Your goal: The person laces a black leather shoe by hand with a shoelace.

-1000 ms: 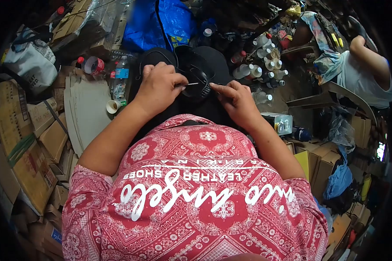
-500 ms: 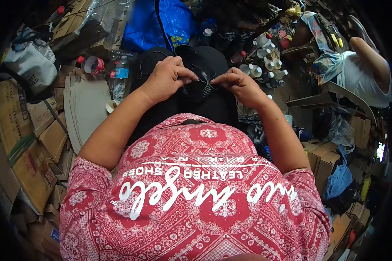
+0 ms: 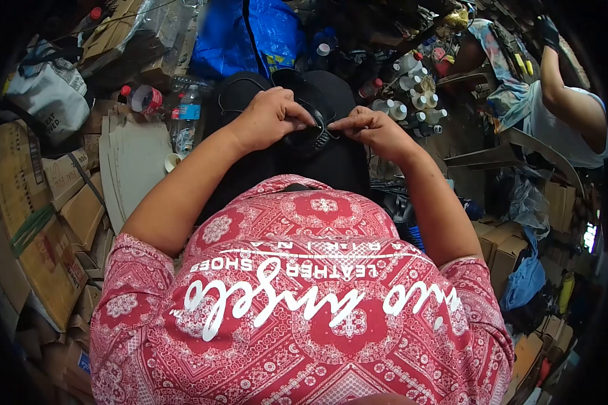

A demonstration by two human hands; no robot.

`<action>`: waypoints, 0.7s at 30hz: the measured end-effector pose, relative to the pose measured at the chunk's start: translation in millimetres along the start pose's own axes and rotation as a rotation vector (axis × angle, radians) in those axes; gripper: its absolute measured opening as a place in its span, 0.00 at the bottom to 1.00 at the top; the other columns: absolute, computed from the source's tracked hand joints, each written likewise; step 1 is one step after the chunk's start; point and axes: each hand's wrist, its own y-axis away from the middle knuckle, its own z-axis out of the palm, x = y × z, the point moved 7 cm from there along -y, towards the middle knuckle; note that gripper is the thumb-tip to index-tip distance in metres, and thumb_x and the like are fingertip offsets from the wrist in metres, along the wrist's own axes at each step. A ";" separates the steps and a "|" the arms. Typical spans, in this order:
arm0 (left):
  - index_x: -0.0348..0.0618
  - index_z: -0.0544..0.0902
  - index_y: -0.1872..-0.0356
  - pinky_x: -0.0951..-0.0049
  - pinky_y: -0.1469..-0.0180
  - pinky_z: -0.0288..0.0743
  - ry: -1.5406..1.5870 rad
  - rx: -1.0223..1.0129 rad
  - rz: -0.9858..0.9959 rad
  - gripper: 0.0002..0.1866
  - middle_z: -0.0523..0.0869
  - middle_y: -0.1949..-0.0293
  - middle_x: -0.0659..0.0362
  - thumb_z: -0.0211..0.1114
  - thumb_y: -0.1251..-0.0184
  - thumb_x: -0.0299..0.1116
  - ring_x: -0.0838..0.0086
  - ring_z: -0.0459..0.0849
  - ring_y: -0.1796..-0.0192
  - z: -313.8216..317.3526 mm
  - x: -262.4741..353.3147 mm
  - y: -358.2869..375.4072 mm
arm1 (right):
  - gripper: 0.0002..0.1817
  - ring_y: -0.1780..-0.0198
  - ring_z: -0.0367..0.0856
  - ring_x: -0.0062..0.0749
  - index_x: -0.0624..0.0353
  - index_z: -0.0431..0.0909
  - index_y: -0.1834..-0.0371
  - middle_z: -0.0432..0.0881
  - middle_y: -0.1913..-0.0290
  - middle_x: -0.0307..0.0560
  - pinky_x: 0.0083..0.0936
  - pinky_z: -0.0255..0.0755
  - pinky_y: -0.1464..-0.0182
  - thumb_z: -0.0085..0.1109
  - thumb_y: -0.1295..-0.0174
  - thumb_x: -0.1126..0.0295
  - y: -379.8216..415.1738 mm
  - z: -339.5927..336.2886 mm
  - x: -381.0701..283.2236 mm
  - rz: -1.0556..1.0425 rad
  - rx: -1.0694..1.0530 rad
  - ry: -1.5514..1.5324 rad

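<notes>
A black shoe [image 3: 307,143] with a row of eyelets rests on my lap, its opening between my hands. My left hand [image 3: 271,120] is closed in a pinch over the eyelets, holding a thin black shoelace whose loop [image 3: 224,96] trails across my left knee. On the other side, my right hand [image 3: 375,131] pinches the lace close to the eyelets, thumb and forefinger together. The fingertips of both hands are a small gap apart. The fingers hide the lace's ends.
A blue bag [image 3: 246,37] lies beyond my knees. Several bottles [image 3: 412,88] stand at the right, and a plastic bottle [image 3: 184,115] is at the left near cardboard sheets [image 3: 128,172]. A co-worker in a white shirt [image 3: 561,125] sits at the far right.
My left hand has shifted slightly right, closer to the eyelets and my right hand. The right hand has barely moved. The co-worker's arm has risen, showing a dark-gloved hand.
</notes>
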 end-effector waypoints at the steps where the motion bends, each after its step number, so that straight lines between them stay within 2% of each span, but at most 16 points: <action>1: 0.56 0.89 0.68 0.68 0.58 0.70 0.059 -0.027 -0.004 0.09 0.74 0.74 0.62 0.70 0.51 0.27 0.68 0.75 0.63 1.7 -1.7 -2.9 | 0.17 0.60 0.66 0.21 0.51 0.85 0.52 0.67 0.68 0.33 0.17 0.63 0.53 0.56 0.42 0.81 -1.2 0.1 1.5 0.017 -0.014 0.005; 4: 0.55 0.89 0.69 0.69 0.60 0.71 0.015 -0.058 0.079 0.09 0.75 0.74 0.62 0.70 0.51 0.27 0.67 0.75 0.63 3.2 -2.5 -12.4 | 0.18 0.61 0.67 0.22 0.50 0.85 0.52 0.67 0.69 0.34 0.18 0.64 0.53 0.56 0.43 0.80 -5.9 -1.7 0.7 0.024 -0.040 0.025; 5: 0.51 0.88 0.68 0.71 0.63 0.68 0.031 -0.046 0.139 0.09 0.72 0.76 0.63 0.71 0.52 0.24 0.70 0.72 0.67 3.4 0.3 -15.7 | 0.18 0.61 0.68 0.24 0.49 0.85 0.52 0.68 0.69 0.36 0.19 0.65 0.52 0.56 0.43 0.79 -7.1 -1.3 -0.5 0.014 -0.050 0.041; 6: 0.51 0.88 0.68 0.71 0.63 0.68 0.031 -0.046 0.137 0.09 0.72 0.76 0.63 0.71 0.52 0.24 0.70 0.72 0.67 3.9 -1.2 -17.5 | 0.18 0.61 0.68 0.24 0.49 0.85 0.52 0.68 0.69 0.36 0.19 0.65 0.52 0.56 0.43 0.79 -8.0 -1.1 -0.5 0.013 -0.052 0.040; 9: 0.50 0.88 0.68 0.70 0.62 0.68 -0.074 -0.092 0.200 0.10 0.73 0.75 0.62 0.70 0.52 0.23 0.69 0.73 0.66 -0.5 14.2 -18.2 | 0.18 0.62 0.68 0.24 0.48 0.85 0.51 0.68 0.70 0.36 0.19 0.66 0.53 0.57 0.43 0.78 -7.1 0.1 -6.1 -0.037 -0.055 0.099; 11: 0.50 0.88 0.66 0.68 0.61 0.69 -0.184 -0.006 0.236 0.10 0.75 0.74 0.61 0.70 0.51 0.23 0.67 0.75 0.65 -8.1 32.6 -6.1 | 0.17 0.63 0.67 0.19 0.51 0.85 0.51 0.68 0.69 0.33 0.16 0.65 0.56 0.58 0.42 0.80 -0.6 1.0 -7.4 -0.007 -0.001 0.080; 12: 0.50 0.88 0.66 0.68 0.61 0.69 -0.186 -0.009 0.237 0.10 0.75 0.74 0.61 0.70 0.51 0.23 0.67 0.75 0.65 -6.0 36.5 1.9 | 0.17 0.63 0.67 0.19 0.51 0.85 0.51 0.68 0.69 0.33 0.16 0.65 0.56 0.58 0.42 0.80 3.9 4.5 -9.0 -0.008 0.002 0.078; 14: 0.49 0.88 0.65 0.67 0.61 0.70 -0.170 0.098 0.125 0.11 0.77 0.73 0.60 0.70 0.51 0.23 0.66 0.76 0.64 -10.5 30.5 16.5 | 0.16 0.62 0.71 0.17 0.52 0.84 0.50 0.71 0.67 0.33 0.16 0.67 0.56 0.59 0.41 0.80 10.4 5.8 -9.8 0.009 0.104 0.024; 15: 0.49 0.88 0.64 0.68 0.60 0.71 -0.083 0.088 0.031 0.11 0.78 0.72 0.59 0.70 0.51 0.23 0.67 0.76 0.64 -8.0 20.3 18.5 | 0.16 0.62 0.71 0.17 0.52 0.84 0.50 0.71 0.67 0.33 0.16 0.67 0.56 0.59 0.41 0.80 9.6 8.3 -8.7 0.011 0.103 0.021; 17: 0.49 0.88 0.65 0.69 0.60 0.71 -0.027 0.071 0.001 0.11 0.78 0.72 0.60 0.70 0.51 0.23 0.67 0.77 0.64 -2.4 12.2 16.5 | 0.15 0.58 0.74 0.18 0.53 0.84 0.51 0.74 0.64 0.34 0.17 0.67 0.52 0.59 0.40 0.78 7.9 8.9 -3.6 0.021 0.143 -0.111; 19: 0.49 0.88 0.65 0.70 0.59 0.71 0.029 0.053 -0.023 0.11 0.79 0.72 0.60 0.70 0.51 0.23 0.67 0.77 0.64 0.2 2.1 5.9 | 0.14 0.57 0.75 0.20 0.52 0.85 0.53 0.76 0.63 0.37 0.18 0.69 0.51 0.60 0.41 0.77 -0.1 3.0 2.8 0.004 0.140 -0.080; 21: 0.48 0.88 0.65 0.70 0.58 0.71 0.036 0.002 0.033 0.11 0.80 0.72 0.60 0.70 0.51 0.23 0.67 0.78 0.64 3.0 -3.3 -5.9 | 0.13 0.56 0.77 0.23 0.52 0.86 0.55 0.78 0.61 0.40 0.20 0.71 0.50 0.61 0.42 0.76 -7.6 -1.7 4.2 -0.015 0.115 -0.087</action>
